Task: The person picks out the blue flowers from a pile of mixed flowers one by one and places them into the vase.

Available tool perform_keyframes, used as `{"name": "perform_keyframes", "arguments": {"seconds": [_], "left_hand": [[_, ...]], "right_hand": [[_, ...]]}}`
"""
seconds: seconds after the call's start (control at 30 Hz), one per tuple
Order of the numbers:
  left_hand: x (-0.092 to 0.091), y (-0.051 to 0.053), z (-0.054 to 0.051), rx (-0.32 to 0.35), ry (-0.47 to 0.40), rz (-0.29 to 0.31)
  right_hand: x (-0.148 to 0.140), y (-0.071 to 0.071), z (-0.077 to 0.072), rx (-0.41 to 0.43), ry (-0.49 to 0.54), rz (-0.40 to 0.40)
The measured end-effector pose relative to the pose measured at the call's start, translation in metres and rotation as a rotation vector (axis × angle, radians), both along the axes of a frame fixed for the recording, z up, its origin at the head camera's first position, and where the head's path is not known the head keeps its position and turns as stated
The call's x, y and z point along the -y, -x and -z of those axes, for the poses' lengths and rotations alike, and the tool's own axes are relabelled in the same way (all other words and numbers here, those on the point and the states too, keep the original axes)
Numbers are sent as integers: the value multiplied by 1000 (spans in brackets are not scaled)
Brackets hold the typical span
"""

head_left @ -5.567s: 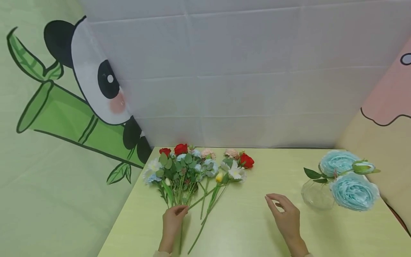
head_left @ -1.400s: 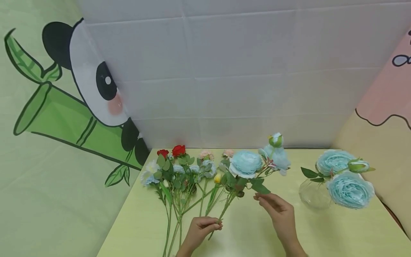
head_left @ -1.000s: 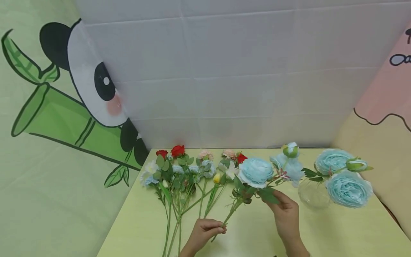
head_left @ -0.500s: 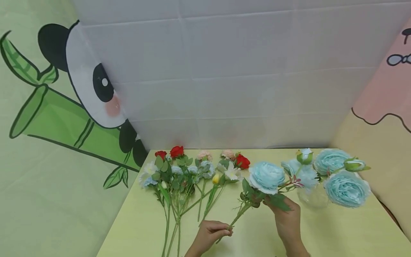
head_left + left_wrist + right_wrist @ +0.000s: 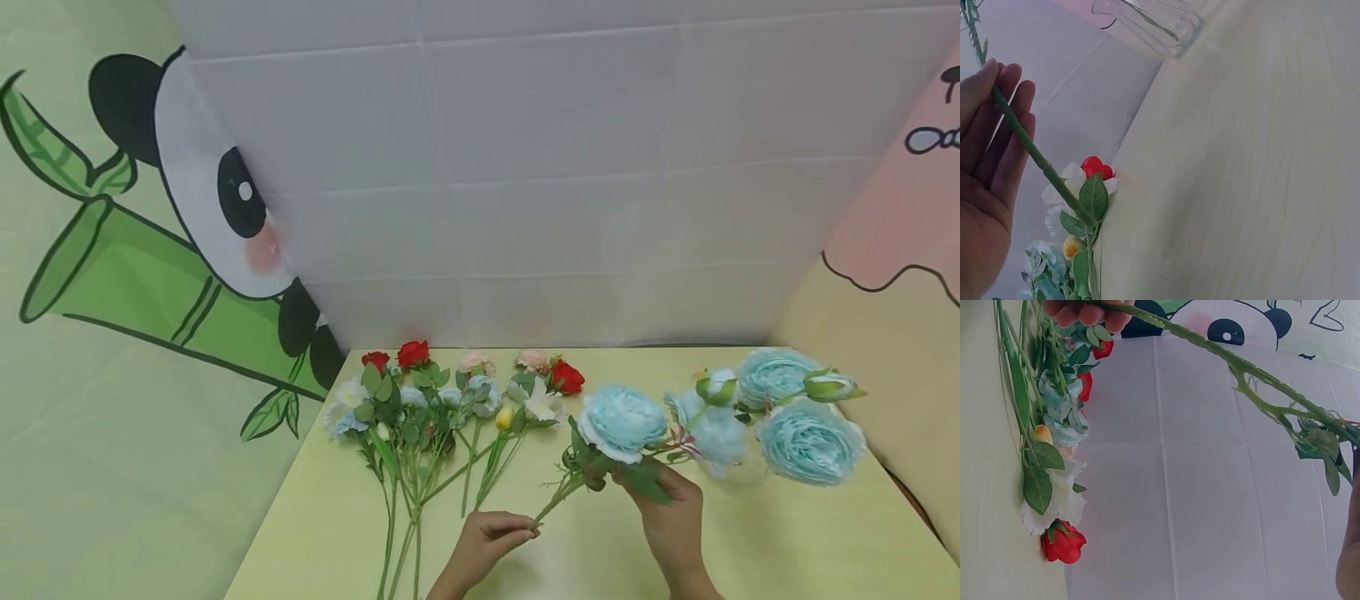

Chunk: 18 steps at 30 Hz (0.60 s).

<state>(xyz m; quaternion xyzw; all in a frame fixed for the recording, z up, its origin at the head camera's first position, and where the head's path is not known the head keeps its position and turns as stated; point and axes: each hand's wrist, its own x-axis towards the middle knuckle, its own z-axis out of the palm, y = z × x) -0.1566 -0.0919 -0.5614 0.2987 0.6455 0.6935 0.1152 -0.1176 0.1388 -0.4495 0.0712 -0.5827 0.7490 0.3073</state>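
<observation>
1. In it came! Your right hand (image 5: 670,517), off the stem a moment earlier, had reached under the leaves of the blue spray (image 5: 626,429).
2. Your left hand (image 5: 483,546) pinched the lower stem between thumb and fingertips; your right hand's curled fingers, partly hidden by a leaf, looked to pinch it higher up.
3. The spray, tilted above the table (image 5: 300,542), had shifted rightward: steadied at two points, by my judgement, and nearer the glass vase (image 5: 1182,25).
4. The count: one spray held, two open blooms and one bud; one vase, its blue flowers (image 5: 810,442) showing two blooms, one bud.
5. Lying leftward: three red roses (image 5: 567,377), two peach blooms (image 5: 532,361), one yellow tulip (image 5: 504,417); the rest overlapped too much to count.
</observation>
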Motion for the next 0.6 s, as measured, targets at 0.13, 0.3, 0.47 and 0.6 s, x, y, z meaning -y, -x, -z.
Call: {"name": "perform_keyframes", "arguments": {"seconds": [0.13,0.3,0.47,0.6], "left_hand": [[1,-2,-10,91,97,-63],[6,-2,-9,197,127,-176],[14,2,1,236,102,-317],[20,2,2,278,106,-405]], "right_hand": [[0,2,3,-229,22,-68],[-2,0,-2,-304,43,-30],[-5,-5,-7,-296,64,13],[-5,-5,-10,-313,-9,127]]}}
